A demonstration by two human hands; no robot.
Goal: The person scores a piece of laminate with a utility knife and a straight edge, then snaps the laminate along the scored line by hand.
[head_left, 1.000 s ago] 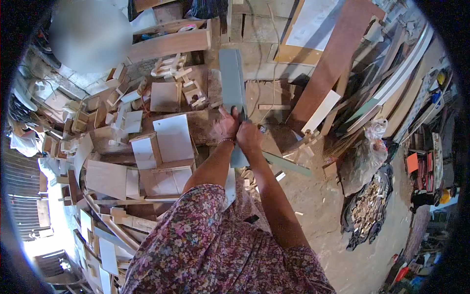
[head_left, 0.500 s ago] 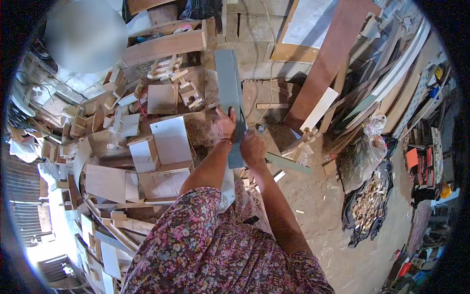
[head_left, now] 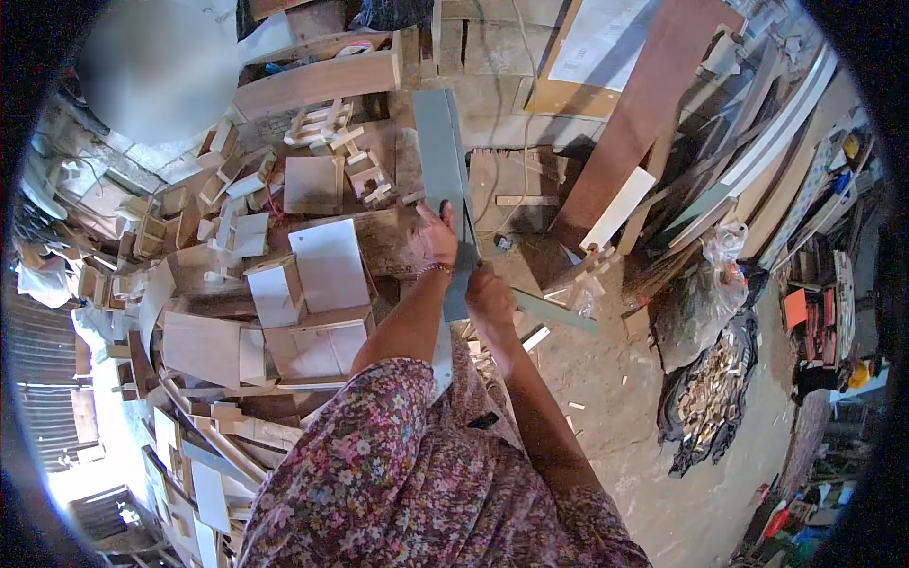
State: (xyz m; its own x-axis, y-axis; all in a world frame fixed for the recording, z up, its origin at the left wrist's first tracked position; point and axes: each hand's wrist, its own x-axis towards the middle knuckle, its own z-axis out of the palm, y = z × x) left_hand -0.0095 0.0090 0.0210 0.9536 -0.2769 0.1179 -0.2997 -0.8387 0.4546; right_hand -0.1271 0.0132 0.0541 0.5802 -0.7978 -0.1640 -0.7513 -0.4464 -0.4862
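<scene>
A long grey-green board (head_left: pixel 437 142) lies lengthwise in front of me, near the middle of the view. My left hand (head_left: pixel 436 237), with a beaded bracelet at the wrist, rests on its left side with the fingers apart. Beside the board's right edge, my right hand (head_left: pixel 489 295) is closed around something I cannot make out. A thin dark strip or blade runs up from that hand along the board's edge. Another greenish strip (head_left: pixel 559 312) sticks out to the right, past my right hand.
Wooden boxes and panels (head_left: pixel 327 270) crowd the left. A reddish-brown plank (head_left: pixel 644 123) leans at upper right beside many long strips (head_left: pixel 757 170). On the floor at right are a clear plastic bag (head_left: pixel 701 308) and a black sheet holding wood scraps (head_left: pixel 710 407).
My right hand has moved slightly down, toward me, along the board's edge. My left hand stays on the board. The whole view has shifted a little.
</scene>
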